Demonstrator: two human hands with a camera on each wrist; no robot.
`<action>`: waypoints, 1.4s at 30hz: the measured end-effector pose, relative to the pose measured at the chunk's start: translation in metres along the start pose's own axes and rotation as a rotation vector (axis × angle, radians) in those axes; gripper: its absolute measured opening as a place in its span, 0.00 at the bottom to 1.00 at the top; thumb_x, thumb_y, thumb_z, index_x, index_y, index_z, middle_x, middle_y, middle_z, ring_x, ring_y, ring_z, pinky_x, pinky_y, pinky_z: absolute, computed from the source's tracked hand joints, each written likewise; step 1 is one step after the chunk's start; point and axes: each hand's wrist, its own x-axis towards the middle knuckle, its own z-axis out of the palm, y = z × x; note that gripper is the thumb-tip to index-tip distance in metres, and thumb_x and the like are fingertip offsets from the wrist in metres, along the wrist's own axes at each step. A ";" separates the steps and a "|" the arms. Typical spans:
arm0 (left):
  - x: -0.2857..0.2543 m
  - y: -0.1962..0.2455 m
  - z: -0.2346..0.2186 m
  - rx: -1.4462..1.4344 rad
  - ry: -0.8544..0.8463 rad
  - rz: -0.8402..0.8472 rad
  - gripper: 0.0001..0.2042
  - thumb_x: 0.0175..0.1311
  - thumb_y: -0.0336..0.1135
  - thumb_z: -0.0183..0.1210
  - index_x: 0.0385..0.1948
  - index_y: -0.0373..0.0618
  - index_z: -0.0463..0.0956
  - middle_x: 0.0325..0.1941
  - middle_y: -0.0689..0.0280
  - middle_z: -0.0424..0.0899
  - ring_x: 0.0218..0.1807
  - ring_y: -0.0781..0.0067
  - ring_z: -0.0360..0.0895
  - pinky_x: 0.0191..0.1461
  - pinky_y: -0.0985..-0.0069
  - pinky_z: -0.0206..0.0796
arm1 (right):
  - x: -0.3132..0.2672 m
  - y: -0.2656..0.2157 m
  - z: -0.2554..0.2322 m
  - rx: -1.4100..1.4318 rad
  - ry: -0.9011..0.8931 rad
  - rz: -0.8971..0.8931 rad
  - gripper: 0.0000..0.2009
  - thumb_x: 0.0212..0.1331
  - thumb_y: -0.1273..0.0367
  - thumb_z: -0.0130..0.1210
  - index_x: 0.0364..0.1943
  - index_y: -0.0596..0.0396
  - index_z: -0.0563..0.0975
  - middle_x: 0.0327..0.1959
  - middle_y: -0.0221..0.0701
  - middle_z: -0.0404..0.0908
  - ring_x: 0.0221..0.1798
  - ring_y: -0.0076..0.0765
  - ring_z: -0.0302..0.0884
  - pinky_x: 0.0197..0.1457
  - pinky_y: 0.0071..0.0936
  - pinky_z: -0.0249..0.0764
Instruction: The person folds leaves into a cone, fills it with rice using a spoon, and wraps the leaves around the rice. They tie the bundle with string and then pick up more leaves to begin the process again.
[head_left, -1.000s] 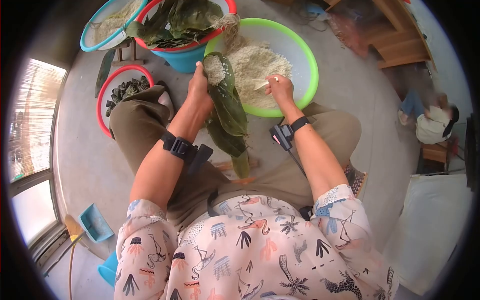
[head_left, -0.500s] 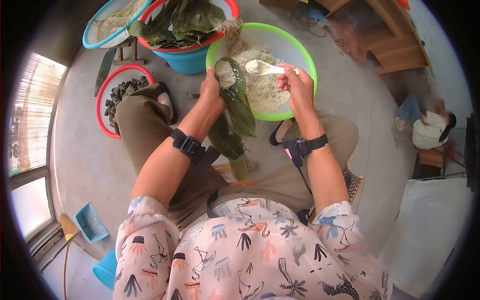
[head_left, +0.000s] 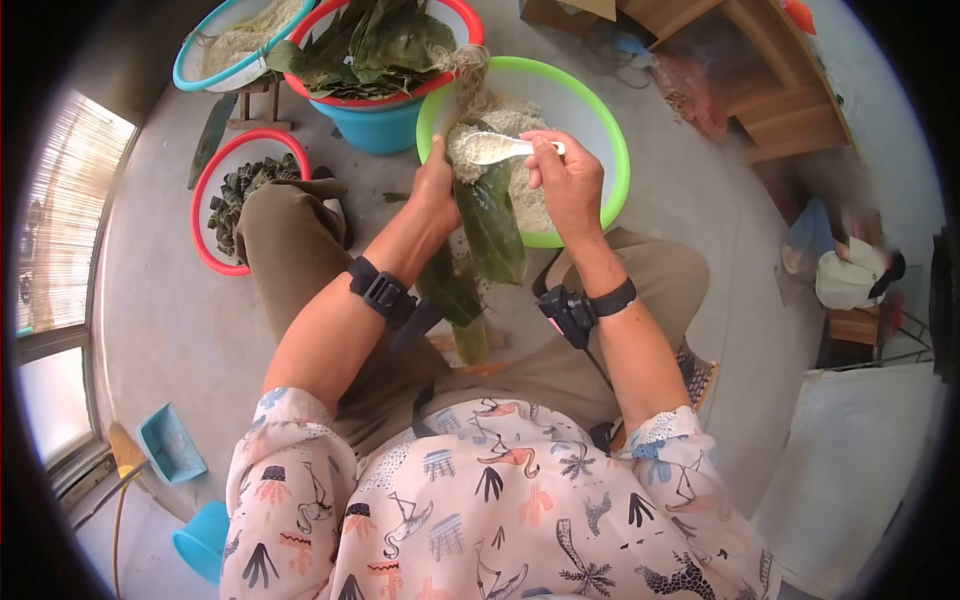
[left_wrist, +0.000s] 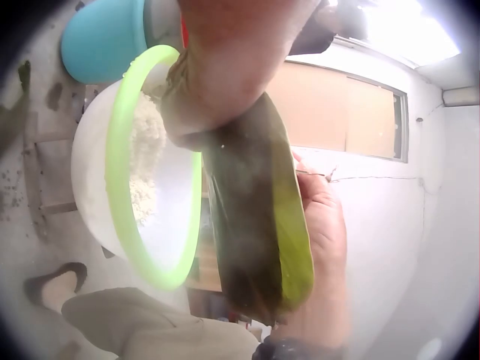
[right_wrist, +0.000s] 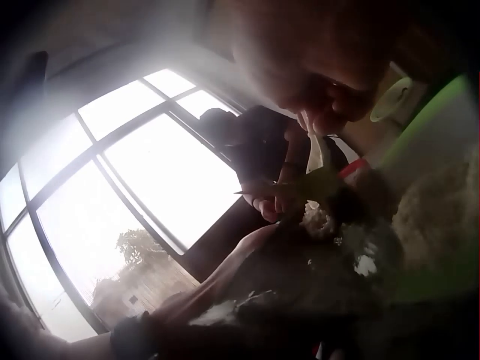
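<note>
My left hand [head_left: 434,190] holds a long green leaf [head_left: 497,225] shaped into a cup at its top, with white rice [head_left: 464,165] in it. Between thumb and fingers, my right hand [head_left: 572,190] grips the handle of a white spoon [head_left: 495,148], its bowl right over the rice in the leaf. Both hands are above the near side of a white basin [head_left: 624,165] with a green rim, where more rice [head_left: 530,195] lies heaped. In the left wrist view the leaf [left_wrist: 251,225] hangs from the left hand; the right wrist view is dark around the spoon [right_wrist: 318,154].
A red-rimmed basin of leaves [head_left: 400,50] sits on a blue bucket [head_left: 375,128]. Wrapped leaf bundles [head_left: 240,190] fill another red-rimmed basin by the left knee. A blue-rimmed basin [head_left: 232,70] stands at the back left. Another person [head_left: 850,272] sits far right.
My right hand has lifted the spoon out of the basin's rice and brought it left, over the leaf. The left hand has shifted slightly right and toward me with the leaf.
</note>
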 end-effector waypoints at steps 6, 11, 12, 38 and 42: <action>-0.001 -0.001 -0.001 0.045 -0.051 0.040 0.28 0.76 0.55 0.33 0.61 0.39 0.63 0.58 0.54 0.74 0.55 0.56 0.76 0.58 0.54 0.72 | 0.007 -0.002 0.004 0.097 0.030 -0.016 0.10 0.65 0.68 0.51 0.39 0.60 0.81 0.21 0.26 0.78 0.21 0.16 0.71 0.26 0.18 0.68; -0.013 -0.001 0.006 0.057 -0.075 0.032 0.28 0.76 0.55 0.33 0.61 0.40 0.64 0.58 0.54 0.74 0.55 0.57 0.76 0.57 0.55 0.72 | 0.015 0.001 0.005 0.093 0.026 0.006 0.11 0.66 0.68 0.51 0.39 0.60 0.81 0.22 0.26 0.79 0.22 0.16 0.72 0.27 0.17 0.69; -0.012 -0.001 0.005 0.053 -0.070 0.036 0.28 0.76 0.55 0.33 0.61 0.40 0.64 0.58 0.54 0.74 0.55 0.57 0.76 0.57 0.55 0.72 | 0.014 -0.001 0.004 0.095 0.019 0.008 0.11 0.66 0.68 0.51 0.39 0.60 0.81 0.22 0.26 0.79 0.22 0.16 0.72 0.27 0.17 0.69; 0.001 0.006 0.000 -0.001 -0.067 0.046 0.27 0.76 0.54 0.37 0.62 0.40 0.62 0.60 0.57 0.73 0.58 0.56 0.74 0.60 0.53 0.70 | 0.017 0.036 -0.041 -0.016 0.174 0.018 0.11 0.67 0.68 0.51 0.44 0.61 0.81 0.26 0.27 0.79 0.24 0.17 0.72 0.29 0.17 0.68; 0.002 0.006 0.001 -0.002 -0.096 0.049 0.26 0.76 0.54 0.37 0.62 0.41 0.63 0.60 0.57 0.74 0.56 0.57 0.75 0.59 0.54 0.71 | 0.002 0.087 -0.044 -0.363 -0.005 0.042 0.10 0.60 0.71 0.54 0.43 0.55 0.82 0.31 0.34 0.81 0.27 0.26 0.77 0.32 0.25 0.73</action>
